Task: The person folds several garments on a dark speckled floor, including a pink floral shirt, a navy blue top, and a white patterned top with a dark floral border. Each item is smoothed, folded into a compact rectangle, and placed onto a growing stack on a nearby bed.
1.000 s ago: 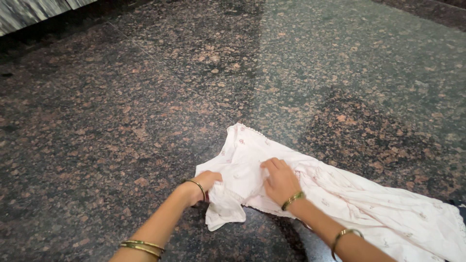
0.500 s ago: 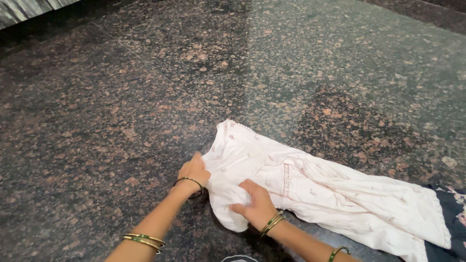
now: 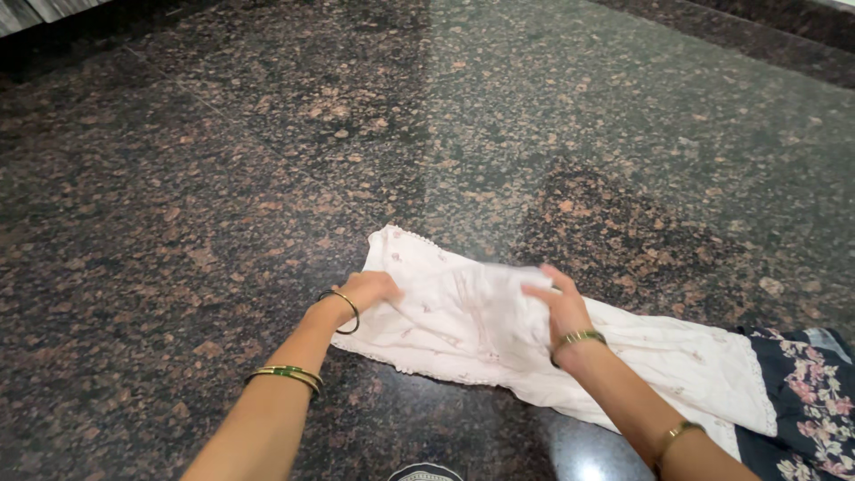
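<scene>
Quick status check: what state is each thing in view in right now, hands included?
Left hand: palm down, pressing on the garment's left edge.
Right hand: gripping a raised, blurred fold of the cloth.
Pale pink garment: spread lengthwise on the floor, creased, left part bunched between the hands.
Dark floral fabric: lying flat at the garment's right end, partly out of frame.
Granite floor: polished, glossy with reflections.

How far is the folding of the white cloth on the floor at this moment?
Done: the white cloth lies spread flat on the granite floor. In hand: the left hand presses its near end, and the right hand lifts a blurred flap at the middle. Left: the long part toward the floral fabric shows no fold yet.
</scene>
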